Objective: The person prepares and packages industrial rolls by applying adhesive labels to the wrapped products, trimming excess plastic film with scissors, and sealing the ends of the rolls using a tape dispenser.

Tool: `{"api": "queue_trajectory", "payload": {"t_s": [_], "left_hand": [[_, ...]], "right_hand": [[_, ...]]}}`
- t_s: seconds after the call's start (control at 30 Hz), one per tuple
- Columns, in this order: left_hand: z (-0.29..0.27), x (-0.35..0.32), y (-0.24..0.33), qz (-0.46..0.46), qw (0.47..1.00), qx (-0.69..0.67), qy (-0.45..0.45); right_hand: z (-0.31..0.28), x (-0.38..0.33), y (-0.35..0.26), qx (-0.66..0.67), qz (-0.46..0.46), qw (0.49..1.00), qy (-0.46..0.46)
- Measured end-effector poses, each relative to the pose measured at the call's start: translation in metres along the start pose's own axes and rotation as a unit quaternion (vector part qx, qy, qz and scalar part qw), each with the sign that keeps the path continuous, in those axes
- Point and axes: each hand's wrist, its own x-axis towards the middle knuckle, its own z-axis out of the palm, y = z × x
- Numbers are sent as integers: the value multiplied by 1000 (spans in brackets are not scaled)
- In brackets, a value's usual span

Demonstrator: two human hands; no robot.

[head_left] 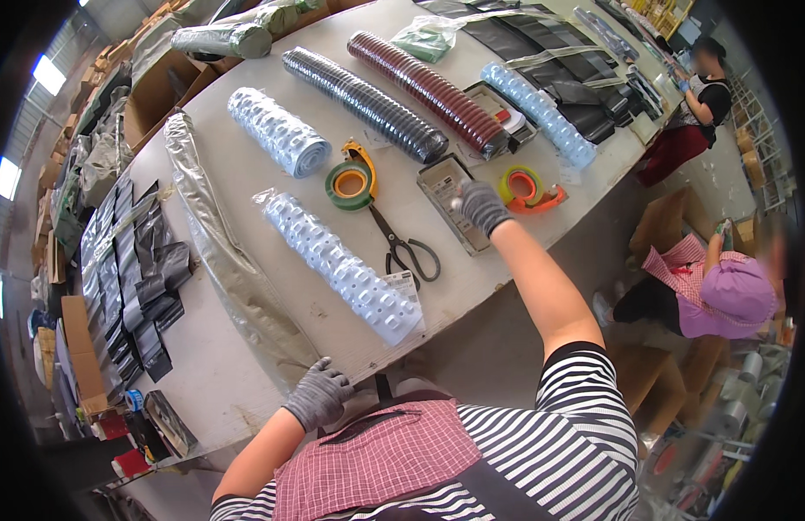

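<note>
My right hand [484, 208], in a grey knit glove, reaches over a shallow grey tray [466, 233] with printed paper slips in it. Its fingers are drawn together at the tray; what they pinch, if anything, is too small to make out. At the table's near edge is my left hand [318, 396], also gloved, its fingers loosely bent and apart, holding nothing. Between the hands lies a rolled pale blue bubbled plastic mat [342, 265] with a paper label [402, 285] at its near end. Black-handled scissors [404, 250] lie beside that roll.
Green tape in a yellow dispenser [352, 181] and an orange tape dispenser [534, 198] flank the tray. Dark ribbed rolls [368, 102], another blue roll [277, 130] and a long tan plastic-wrapped bundle [220, 239] lie on the white table [237, 382]. Two people are at right.
</note>
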Motion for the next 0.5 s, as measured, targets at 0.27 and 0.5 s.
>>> {"api": "queue_trajectory", "payload": {"t_s": [0.27, 0.5], "left_hand": [[8, -2, 2, -25, 999, 15, 21], [-26, -1, 0, -38, 980, -193, 28]], "right_hand": [[11, -30, -17, -181, 2, 980, -82], [20, -18, 8, -84, 80, 993, 6]]}}
